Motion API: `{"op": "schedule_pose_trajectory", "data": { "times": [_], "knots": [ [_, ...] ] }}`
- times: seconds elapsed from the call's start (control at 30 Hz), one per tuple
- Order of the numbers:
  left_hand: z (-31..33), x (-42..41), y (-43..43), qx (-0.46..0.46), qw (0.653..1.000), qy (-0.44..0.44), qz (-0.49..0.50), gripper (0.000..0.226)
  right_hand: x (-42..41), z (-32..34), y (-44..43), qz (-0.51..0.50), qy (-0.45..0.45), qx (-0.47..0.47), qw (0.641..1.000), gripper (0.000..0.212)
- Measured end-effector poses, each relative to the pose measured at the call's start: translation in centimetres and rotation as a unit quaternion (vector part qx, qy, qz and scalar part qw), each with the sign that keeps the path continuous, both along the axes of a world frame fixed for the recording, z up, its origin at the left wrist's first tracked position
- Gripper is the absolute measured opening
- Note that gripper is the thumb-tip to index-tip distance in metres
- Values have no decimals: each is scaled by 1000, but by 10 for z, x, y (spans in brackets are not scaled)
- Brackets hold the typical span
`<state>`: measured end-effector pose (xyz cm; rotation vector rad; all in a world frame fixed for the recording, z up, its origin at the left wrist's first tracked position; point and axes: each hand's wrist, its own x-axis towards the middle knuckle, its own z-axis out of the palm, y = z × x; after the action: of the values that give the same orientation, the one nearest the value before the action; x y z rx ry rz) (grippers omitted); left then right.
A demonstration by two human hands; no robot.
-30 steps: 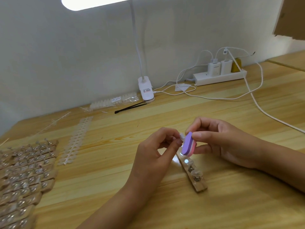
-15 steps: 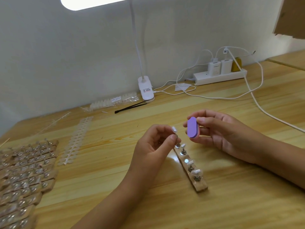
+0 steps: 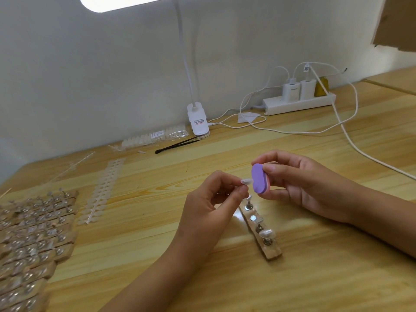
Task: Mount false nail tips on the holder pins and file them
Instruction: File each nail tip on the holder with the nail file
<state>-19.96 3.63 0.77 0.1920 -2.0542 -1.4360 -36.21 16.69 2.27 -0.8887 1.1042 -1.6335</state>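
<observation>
Head view, pale wooden worktop (image 3: 315, 278). Left hand (image 3: 209, 206): thumb and forefinger pinching one clear nail tip (image 3: 247, 181), raised above the far end of the holder strip (image 3: 273, 252). Right hand (image 3: 304, 188): thumb and fingers pinching a purple file block (image 3: 259, 179), just right of the tip; whether they touch cannot be told. Holder strip: flat on the worktop below both hands, pins upright, one mounted tip (image 3: 266, 233) near its near end. Left edge: stacked holder strips (image 3: 29, 244).
</observation>
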Motion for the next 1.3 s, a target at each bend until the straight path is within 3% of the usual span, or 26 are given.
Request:
{"op": "schedule_pose_trajectory", "data": {
  "times": [0.13,0.3,0.43,0.7,0.83,0.93,1.0,1.07,1.17,1.3],
  "knots": [
    [1,0,0,-12,1000,1,2,14,4,0,1,26,38,6,999,11],
    [1,1,3,-51,999,0,-4,7,3,-1,0,-20,47,-8,999,14],
    [2,2,2,-55,998,-2,-2,10,4,-1,1,23,63,2,998,12],
    [0,2,2,-65,998,-3,18,10,7,-3,0,10,76,-2,997,5],
    [1,2,3,-63,998,1,15,12,5,-4,-2,-32,67,-3,997,17],
    [1,2,2,-36,999,-2,12,10,3,-1,-4,-84,48,-5,995,14],
    [1,2,1,-20,1000,-2,14,12,2,1,-3,-122,28,6,992,35],
    [2,2,2,-22,1000,-3,16,13,5,4,-1,-132,21,15,991,39],
    [2,2,3,-49,999,1,18,13,9,4,0,-110,87,37,989,31],
    [0,3,4,-69,997,4,15,12,16,2,0,-76,221,79,969,44]
  ]
}}
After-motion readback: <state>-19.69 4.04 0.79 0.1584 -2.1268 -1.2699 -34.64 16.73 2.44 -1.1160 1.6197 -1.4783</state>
